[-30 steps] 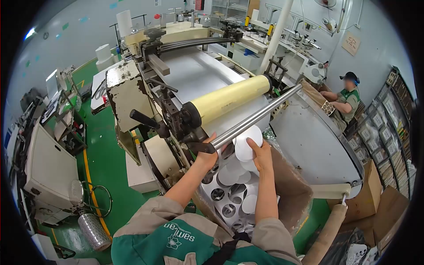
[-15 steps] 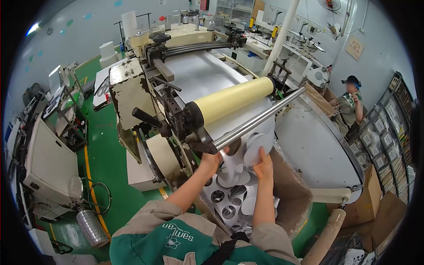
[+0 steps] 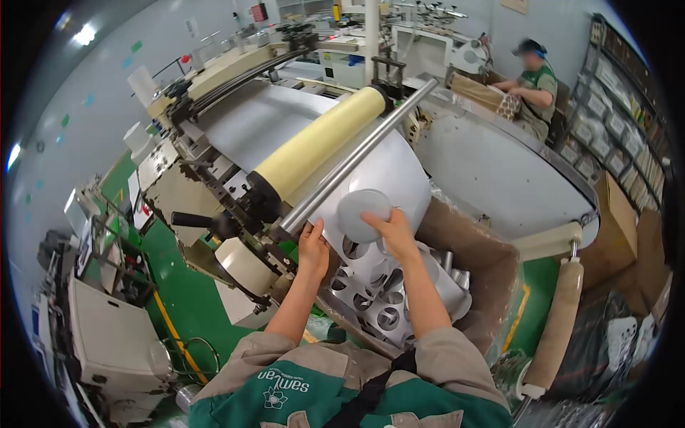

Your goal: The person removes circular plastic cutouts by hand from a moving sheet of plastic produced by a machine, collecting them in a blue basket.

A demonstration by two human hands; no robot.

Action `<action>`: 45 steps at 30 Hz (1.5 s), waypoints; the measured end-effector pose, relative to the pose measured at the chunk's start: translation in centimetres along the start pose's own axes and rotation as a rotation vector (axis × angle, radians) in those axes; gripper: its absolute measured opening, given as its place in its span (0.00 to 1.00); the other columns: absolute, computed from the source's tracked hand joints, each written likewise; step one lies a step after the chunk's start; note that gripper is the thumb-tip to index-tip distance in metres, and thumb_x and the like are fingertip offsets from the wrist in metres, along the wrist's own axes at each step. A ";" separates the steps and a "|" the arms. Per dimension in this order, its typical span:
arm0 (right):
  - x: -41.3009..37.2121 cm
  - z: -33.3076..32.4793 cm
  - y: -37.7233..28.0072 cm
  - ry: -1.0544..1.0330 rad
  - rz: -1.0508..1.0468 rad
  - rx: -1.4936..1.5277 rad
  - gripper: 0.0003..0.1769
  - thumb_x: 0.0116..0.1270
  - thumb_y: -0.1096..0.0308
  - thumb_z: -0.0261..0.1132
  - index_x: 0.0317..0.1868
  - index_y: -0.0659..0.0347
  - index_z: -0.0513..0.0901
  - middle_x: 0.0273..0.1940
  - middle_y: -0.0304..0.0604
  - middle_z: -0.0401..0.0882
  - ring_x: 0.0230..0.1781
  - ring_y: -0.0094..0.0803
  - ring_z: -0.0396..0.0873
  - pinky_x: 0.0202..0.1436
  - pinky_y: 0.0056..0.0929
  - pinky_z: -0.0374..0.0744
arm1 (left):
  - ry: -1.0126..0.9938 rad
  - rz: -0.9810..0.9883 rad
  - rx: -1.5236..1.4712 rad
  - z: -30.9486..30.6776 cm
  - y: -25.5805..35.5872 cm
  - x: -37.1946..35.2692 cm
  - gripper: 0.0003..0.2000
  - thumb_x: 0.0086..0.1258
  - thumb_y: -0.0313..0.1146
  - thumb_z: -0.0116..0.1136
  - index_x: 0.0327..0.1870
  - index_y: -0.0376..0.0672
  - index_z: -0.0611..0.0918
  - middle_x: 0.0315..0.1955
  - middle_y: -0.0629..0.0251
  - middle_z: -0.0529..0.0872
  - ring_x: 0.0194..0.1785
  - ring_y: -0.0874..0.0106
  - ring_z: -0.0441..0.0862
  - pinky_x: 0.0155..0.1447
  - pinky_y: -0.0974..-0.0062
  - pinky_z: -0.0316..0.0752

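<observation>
Here, right hand outstretched, pinching pale disc; left hand upright, grip unclear.

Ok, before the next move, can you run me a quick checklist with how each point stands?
1. Disc held in the right hand: ok, the disc is gripped.
2. Left hand gripping the white sheet: cannot tell; it is at the edge.
3. Hands off the yellow roller: ok, both apart from it.
4. Roller stopped: cannot tell.
5. Co-worker clear of the roller: ok, seated well away.
</observation>
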State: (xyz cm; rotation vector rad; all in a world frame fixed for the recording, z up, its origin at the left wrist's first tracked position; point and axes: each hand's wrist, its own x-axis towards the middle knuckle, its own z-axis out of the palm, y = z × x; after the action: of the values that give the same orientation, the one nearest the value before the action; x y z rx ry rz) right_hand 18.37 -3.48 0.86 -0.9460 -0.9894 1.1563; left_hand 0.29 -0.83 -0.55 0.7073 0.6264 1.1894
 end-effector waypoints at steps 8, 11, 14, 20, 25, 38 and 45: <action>-1.2 0.6 1.5 -0.035 -0.024 0.009 0.24 0.54 0.64 0.68 0.49 0.69 0.75 0.41 0.44 0.79 0.42 0.27 0.76 0.46 0.25 0.74 | -0.118 -0.175 0.074 -0.8 -2.2 -1.7 0.16 0.71 0.38 0.46 0.56 0.42 0.68 0.50 0.66 0.76 0.53 0.73 0.73 0.57 0.73 0.68; -1.8 -0.2 4.3 0.186 0.032 0.442 0.26 0.55 0.68 0.68 0.53 0.68 0.71 0.47 0.46 0.76 0.46 0.31 0.75 0.49 0.28 0.74 | -0.101 -0.128 0.172 0.4 -0.8 -1.1 0.21 0.71 0.41 0.45 0.59 0.39 0.65 0.55 0.60 0.73 0.58 0.69 0.70 0.60 0.71 0.65; -1.9 -3.1 7.9 0.457 0.071 0.739 0.28 0.56 0.71 0.67 0.56 0.66 0.67 0.51 0.47 0.73 0.50 0.35 0.74 0.54 0.31 0.73 | -0.029 -0.070 0.012 0.6 1.0 1.3 0.26 0.71 0.42 0.44 0.63 0.33 0.60 0.62 0.51 0.63 0.64 0.65 0.63 0.67 0.68 0.56; -2.4 -4.2 3.6 0.435 -0.057 0.384 0.27 0.54 0.71 0.67 0.54 0.70 0.70 0.47 0.47 0.75 0.46 0.32 0.75 0.52 0.30 0.74 | 0.120 0.101 -0.081 1.4 3.2 3.5 0.19 0.73 0.40 0.40 0.58 0.38 0.67 0.57 0.63 0.71 0.61 0.65 0.67 0.65 0.66 0.62; -1.9 -0.3 -0.8 0.108 -0.006 0.164 0.21 0.55 0.67 0.68 0.46 0.70 0.77 0.40 0.43 0.80 0.39 0.27 0.77 0.44 0.24 0.75 | 0.062 0.016 -0.088 0.7 1.4 3.2 0.17 0.73 0.36 0.41 0.57 0.37 0.68 0.54 0.62 0.74 0.58 0.66 0.70 0.63 0.65 0.64; -0.6 -1.4 5.3 0.185 0.036 0.367 0.24 0.55 0.70 0.67 0.51 0.72 0.72 0.45 0.46 0.77 0.43 0.31 0.76 0.48 0.28 0.75 | 0.005 -0.033 0.098 1.1 0.1 -0.2 0.21 0.71 0.36 0.44 0.59 0.32 0.64 0.57 0.54 0.71 0.60 0.66 0.68 0.61 0.70 0.66; -2.9 -8.2 5.5 0.487 0.026 0.529 0.26 0.58 0.71 0.65 0.56 0.68 0.68 0.50 0.47 0.74 0.49 0.35 0.75 0.52 0.34 0.75 | 0.127 0.069 -0.155 0.5 3.0 2.0 0.16 0.71 0.36 0.43 0.54 0.35 0.69 0.52 0.58 0.74 0.58 0.66 0.70 0.65 0.70 0.64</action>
State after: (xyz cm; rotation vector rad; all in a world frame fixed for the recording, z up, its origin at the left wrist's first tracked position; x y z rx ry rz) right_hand 24.31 -6.20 -7.13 -0.7534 -0.2563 1.0623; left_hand -0.63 1.67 2.00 0.5287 0.6114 1.3396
